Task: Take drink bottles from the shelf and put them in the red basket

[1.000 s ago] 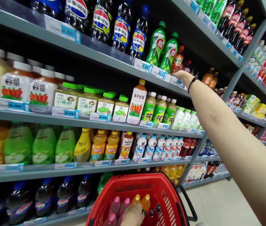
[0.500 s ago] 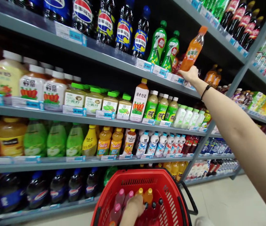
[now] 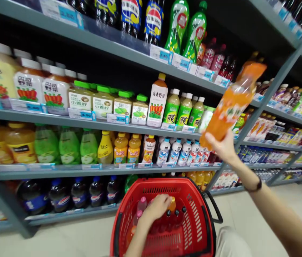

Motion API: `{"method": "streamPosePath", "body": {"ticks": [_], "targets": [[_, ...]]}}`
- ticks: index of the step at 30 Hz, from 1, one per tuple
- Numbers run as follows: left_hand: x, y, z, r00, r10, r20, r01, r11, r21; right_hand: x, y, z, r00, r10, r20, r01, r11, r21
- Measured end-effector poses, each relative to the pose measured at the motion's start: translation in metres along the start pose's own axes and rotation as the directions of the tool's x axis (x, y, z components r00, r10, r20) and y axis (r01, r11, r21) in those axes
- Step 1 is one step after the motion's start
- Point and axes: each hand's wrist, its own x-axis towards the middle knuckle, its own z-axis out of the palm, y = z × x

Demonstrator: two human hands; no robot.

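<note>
My right hand [image 3: 222, 144] is closed around the lower part of an orange soda bottle [image 3: 230, 110], held tilted in front of the shelves, its orange cap blurred. A black band circles that wrist. Inside a red shopping basket [image 3: 121, 217], my left hand [image 3: 159, 206] reaches over upright bottles with its fingers curled down together; what they hold, if anything, is hidden. Just beside its fingertips stands an orange-capped bottle [image 3: 172, 203]. Pink-capped bottles [image 3: 141, 204] are to its left, and several dark-capped bottles [image 3: 177, 212] to its right.
Shelves [image 3: 108, 126] of drinks span the view. Green soda bottles [image 3: 195, 32] stand on the upper shelf and large cola bottles [image 3: 60, 196] on the bottom one. A black basket handle [image 3: 215, 207] sticks out right. My knee [image 3: 231, 242] shows above the pale floor [image 3: 78, 232].
My right hand has brought the orange soda bottle away from the upper shelf, down and closer to me. My left hand stays in the basket, now more over the orange-capped bottles. The view has shifted.
</note>
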Motion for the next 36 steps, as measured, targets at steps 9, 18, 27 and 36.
{"method": "streamPosePath", "body": {"ticks": [9,18,27,36], "targets": [[0.011,0.016,0.018,0.948,-0.053,-0.313,-0.282,0.311,-0.907,-0.271,0.061,0.077,0.675,0.546,0.496,-0.552,0.820,-0.151],[0.009,0.024,0.005,0.933,-0.188,-0.308,-0.316,-0.013,-0.949,-0.318,0.078,0.093,0.286,0.527,0.800,-0.958,0.156,0.240],[0.000,0.018,-0.010,0.792,-0.341,-0.507,-0.482,0.161,-0.861,-0.328,0.080,0.110,0.265,0.632,0.729,-0.954,0.064,0.292],[0.006,0.020,0.001,0.801,-0.229,-0.553,-0.466,0.342,-0.816,-0.323,0.071,0.109,0.204,0.709,0.675,-0.951,-0.019,0.307]]}}
